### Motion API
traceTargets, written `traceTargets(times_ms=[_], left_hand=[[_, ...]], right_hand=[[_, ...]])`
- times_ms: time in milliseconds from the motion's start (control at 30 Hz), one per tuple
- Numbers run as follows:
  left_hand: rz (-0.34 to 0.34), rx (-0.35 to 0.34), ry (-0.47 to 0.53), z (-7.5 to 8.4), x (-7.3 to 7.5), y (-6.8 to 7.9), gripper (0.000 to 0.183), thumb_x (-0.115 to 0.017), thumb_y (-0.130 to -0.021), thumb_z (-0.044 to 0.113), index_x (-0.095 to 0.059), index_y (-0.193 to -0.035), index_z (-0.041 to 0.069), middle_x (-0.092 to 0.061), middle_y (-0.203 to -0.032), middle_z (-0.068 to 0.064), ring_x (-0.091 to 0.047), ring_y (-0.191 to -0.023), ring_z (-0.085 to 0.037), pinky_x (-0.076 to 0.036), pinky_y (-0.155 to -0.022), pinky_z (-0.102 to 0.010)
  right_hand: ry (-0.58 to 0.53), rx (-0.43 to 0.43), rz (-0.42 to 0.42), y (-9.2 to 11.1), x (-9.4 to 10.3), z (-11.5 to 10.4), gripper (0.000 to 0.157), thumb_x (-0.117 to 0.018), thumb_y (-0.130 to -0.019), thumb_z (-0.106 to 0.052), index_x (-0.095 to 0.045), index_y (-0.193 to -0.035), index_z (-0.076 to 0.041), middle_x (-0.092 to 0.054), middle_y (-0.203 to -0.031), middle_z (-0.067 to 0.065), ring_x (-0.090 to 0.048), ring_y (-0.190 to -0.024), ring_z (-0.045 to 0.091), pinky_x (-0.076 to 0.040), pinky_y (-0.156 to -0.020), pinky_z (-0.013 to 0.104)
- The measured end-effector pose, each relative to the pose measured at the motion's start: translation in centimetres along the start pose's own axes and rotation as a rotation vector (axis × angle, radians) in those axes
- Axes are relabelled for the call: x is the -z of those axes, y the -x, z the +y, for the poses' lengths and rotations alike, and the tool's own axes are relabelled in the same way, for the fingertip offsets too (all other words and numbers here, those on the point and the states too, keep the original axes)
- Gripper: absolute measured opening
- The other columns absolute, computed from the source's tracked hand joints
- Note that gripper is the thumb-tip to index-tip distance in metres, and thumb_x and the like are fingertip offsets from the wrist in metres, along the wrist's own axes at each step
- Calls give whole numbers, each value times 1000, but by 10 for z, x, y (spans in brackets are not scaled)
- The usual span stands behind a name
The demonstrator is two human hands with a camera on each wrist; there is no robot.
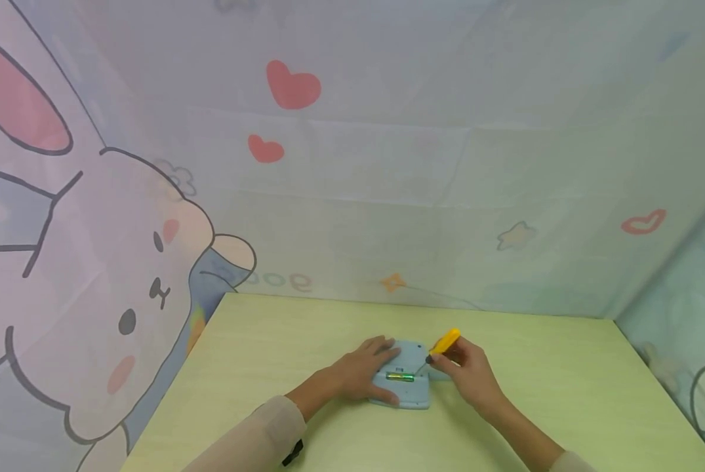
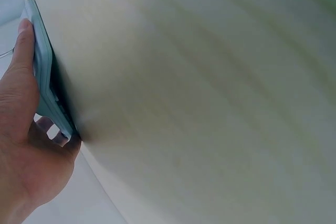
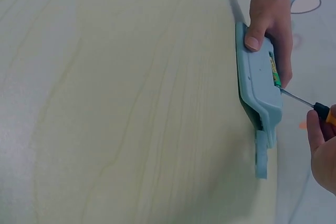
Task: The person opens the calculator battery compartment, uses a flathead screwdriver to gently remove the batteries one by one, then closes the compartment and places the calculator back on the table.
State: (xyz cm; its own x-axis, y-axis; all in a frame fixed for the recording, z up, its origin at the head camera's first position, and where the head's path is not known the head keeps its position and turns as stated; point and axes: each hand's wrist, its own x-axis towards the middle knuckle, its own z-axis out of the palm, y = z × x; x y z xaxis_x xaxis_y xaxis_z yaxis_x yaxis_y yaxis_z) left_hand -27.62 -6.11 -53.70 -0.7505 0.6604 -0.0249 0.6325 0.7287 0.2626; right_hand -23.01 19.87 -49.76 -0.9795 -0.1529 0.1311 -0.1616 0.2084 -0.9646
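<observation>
A light blue plastic device point(image 1: 412, 393) lies on the table with its open battery compartment facing up. A green battery point(image 1: 401, 377) sits in that compartment. My left hand point(image 1: 361, 372) holds the device at its left end, the thumb on the near part and the fingers across the far part. In the left wrist view, the device's edge point(image 2: 44, 61) shows between thumb and fingers. My right hand point(image 1: 470, 377) grips a yellow-handled screwdriver point(image 1: 446, 341) with a black collar. Its thin metal shaft point(image 3: 298, 98) slants down to the battery's right end.
A light blue flat piece point(image 1: 439, 375) juts out at the device's right side. The pale wood-grain table point(image 1: 269, 334) ends at a fabric backdrop point(image 1: 387, 229) printed with hearts and a rabbit. Something black point(image 1: 293, 452) shows beside the left sleeve.
</observation>
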Motion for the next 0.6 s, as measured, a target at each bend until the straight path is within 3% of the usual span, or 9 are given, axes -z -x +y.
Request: traceTargets(times_ms=[167,400,500,600], left_hand=[[5,-6,-7,-1,0,0,106,-56,-74,84,-24,-159,29,-17,-165,4,-12,-151,-22,-44,-104,-48],[9,-9,-19,-1,0,-1,106,-56,-74,84,-24,-159,29,-17,-164,4,-12,-152,-21,-43,-105,-47],[10,-12,-19,-1,0,-1,106,-55,-74,85,-25,-159,28,-17,-164,4,-13,-151,-22,-43,-105,-47],[10,-9,-10,0,0,1,105,-55,-74,84,-25,-158,28,-17,-164,4,-14,-151,-22,-42,-106,-48]], right_hand=[[-161,-80,-5,0,2,3,32,-65,-96,-6,-54,-123,7,-56,-125,31,-66,-109,30,-53,-92,41],[-205,-123,10,1,3,3,33,-61,-97,-3,-51,-126,8,-54,-128,31,-65,-111,27,-53,-92,39],[-93,-76,17,3,-1,0,26,-64,-96,-5,-57,-120,3,-60,-122,25,-66,-108,26,-54,-90,37],[109,31,26,6,-8,-7,20,-68,-95,-9,-62,-113,-4,-67,-111,13,-67,-102,23,-57,-85,33]])
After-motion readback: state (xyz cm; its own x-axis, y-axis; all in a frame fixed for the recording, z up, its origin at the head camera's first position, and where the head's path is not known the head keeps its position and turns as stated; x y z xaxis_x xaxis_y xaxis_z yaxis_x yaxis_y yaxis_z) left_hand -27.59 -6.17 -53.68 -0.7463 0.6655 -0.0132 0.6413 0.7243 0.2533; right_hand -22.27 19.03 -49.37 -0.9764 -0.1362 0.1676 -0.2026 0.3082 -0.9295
